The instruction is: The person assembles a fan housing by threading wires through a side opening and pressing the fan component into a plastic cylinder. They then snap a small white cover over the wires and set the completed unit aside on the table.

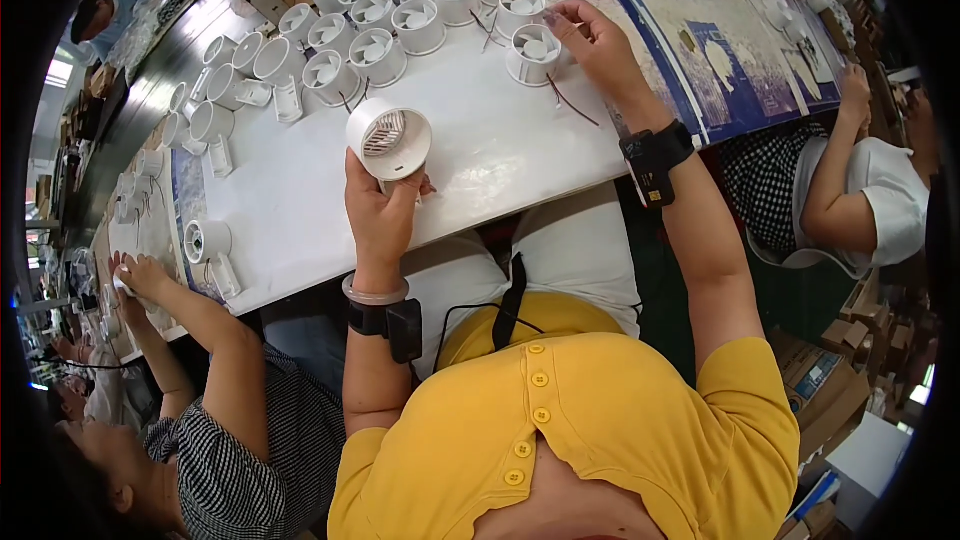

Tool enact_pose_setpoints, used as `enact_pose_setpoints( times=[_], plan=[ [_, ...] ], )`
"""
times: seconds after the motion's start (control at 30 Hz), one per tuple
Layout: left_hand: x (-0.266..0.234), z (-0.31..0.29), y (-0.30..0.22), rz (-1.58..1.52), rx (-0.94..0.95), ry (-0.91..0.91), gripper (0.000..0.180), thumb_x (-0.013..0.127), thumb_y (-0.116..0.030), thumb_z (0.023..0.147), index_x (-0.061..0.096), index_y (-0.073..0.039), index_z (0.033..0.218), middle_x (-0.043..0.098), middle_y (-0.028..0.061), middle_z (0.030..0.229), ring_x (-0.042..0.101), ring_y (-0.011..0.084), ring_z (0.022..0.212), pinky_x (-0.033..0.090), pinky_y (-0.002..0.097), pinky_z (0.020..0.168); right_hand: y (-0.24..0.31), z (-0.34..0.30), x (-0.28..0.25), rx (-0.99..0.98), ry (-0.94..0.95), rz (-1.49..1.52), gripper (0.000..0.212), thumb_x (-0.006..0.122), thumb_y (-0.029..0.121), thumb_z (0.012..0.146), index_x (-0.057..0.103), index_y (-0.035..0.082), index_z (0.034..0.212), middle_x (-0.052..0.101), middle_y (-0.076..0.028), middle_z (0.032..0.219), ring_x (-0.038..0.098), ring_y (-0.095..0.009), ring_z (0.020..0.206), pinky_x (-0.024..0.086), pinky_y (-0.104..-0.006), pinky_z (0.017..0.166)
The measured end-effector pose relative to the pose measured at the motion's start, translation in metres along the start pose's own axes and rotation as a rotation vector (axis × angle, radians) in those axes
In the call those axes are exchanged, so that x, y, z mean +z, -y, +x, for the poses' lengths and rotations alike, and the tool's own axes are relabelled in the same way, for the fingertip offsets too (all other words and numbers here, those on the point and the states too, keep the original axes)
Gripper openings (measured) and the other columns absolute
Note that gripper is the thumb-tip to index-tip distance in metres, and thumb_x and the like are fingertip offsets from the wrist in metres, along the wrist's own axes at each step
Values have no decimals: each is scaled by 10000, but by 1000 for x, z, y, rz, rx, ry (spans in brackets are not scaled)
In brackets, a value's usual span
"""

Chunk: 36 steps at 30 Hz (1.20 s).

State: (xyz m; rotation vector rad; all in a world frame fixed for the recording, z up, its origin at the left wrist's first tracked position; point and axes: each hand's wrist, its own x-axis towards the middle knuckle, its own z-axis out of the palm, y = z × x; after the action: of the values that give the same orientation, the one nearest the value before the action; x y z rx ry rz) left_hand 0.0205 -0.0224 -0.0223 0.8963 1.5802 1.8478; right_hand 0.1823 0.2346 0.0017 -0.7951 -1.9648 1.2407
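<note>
My left hand [382,208] is wrapped round a white round fan housing [418,147], lifted above the near edge of the table. Slats of a grille show inside its open mouth, and a short dark wire sticks out behind it. Over at the right, my right hand [602,48] has its fingers loosely curled and apart beside a white fan unit [535,52] with curved blades. Whether its fingertips touch that unit I cannot tell. A dark wire [574,105] trails from the unit onto the white tabletop [500,155].
Several more fan units [415,25] stand in rows at the back. Empty-looking white housings [228,88] cluster at the left, and one lone housing [208,241] sits nearer. Co-workers sit on both sides, one with hands [140,277] at the left. Cardboard boxes [820,385] are stacked lower right.
</note>
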Motion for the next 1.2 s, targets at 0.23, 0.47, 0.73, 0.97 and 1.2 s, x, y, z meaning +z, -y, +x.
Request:
enact_pose_setpoints(
  times=[0.23, 0.47, 0.73, 0.97, 1.2],
  plan=[
    [-8, 2, 0, -221, -65, 2, 348, 593, 55, 864, 464, 2, 1182, 610, 94, 957, 611, 151, 709, 526, 281, 658, 9, -31, 21, -202, 276, -446, 496, 693, 296, 873, 536, 33, 1263, 642, -63, 1068, 629, -104, 885, 508, -242, 735],
    [1, 7, -5, -40, 68, -42, 382, 607, 69, 840, 464, 8, 1189, 597, 99, 1085, 626, 160, 846, 553, 302, 717, 47, -29, 52, 16, 307, 449, 539, 676, 235, 891, 422, 41, 1326, 628, -105, 1072, 655, -149, 881, 539, -277, 736],
    [-5, 12, -5, 9, -21, -121, 511, 626, 78, 811, 407, -15, 1264, 566, 89, 1156, 608, 179, 995, 565, 299, 797, 93, -33, 61, 76, 64, 646, 452, 621, 135, 923, 369, 64, 1291, 593, -108, 1126, 638, -211, 919, 555, -342, 762],
    [-2, 7, -2, -4, 106, -122, 538, 642, 70, 799, 394, -18, 1269, 539, 86, 1183, 579, 173, 1038, 550, 297, 810, 106, -38, 88, 96, 15, 626, 436, 626, 125, 922, 394, 38, 1280, 593, -114, 1119, 639, -175, 878, 546, -300, 717],
    [-2, 10, 6, 105, 190, -147, 535, 653, 27, 792, 395, -28, 1256, 532, 94, 1174, 546, 173, 1052, 483, 298, 876, 60, -38, 101, -210, 25, 571, 523, 691, 124, 879, 354, 22, 1265, 567, -133, 1100, 659, -187, 878, 584, -289, 744]
  ],
)
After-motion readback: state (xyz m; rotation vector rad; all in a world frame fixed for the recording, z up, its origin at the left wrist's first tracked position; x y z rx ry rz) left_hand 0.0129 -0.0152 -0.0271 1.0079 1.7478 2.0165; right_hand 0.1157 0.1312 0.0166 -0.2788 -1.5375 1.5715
